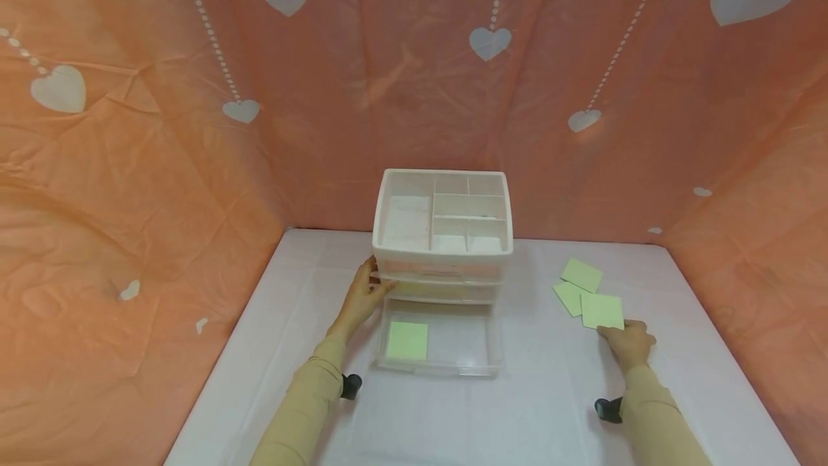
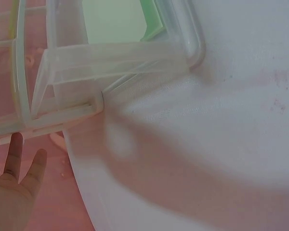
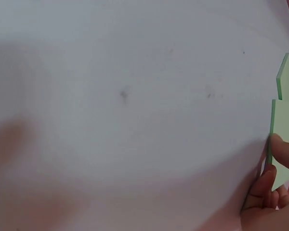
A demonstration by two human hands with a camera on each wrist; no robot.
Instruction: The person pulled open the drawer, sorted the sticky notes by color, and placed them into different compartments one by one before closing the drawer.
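Note:
A white plastic drawer organizer (image 1: 443, 255) stands near the back of the table, its clear bottom drawer (image 1: 462, 364) pulled out toward me. In that drawer's left part lies a light green sticky note pad (image 1: 407, 341). My left hand (image 1: 359, 300) touches the organizer's left side; in the left wrist view its fingers (image 2: 13, 156) are extended along the frame's edge. On the right, my right hand (image 1: 629, 342) pinches the near edge of another green sticky note pad (image 1: 601, 311) between thumb and fingers. Two more green pads (image 1: 583, 275) lie just behind it, overlapping.
The organizer's top tray has several compartments (image 1: 469, 206). Dark wrist-worn camera parts (image 1: 351, 386) show beside both forearms. An orange cloth (image 1: 427, 92) with white hearts hangs behind and along both sides of the white table (image 1: 543, 394).

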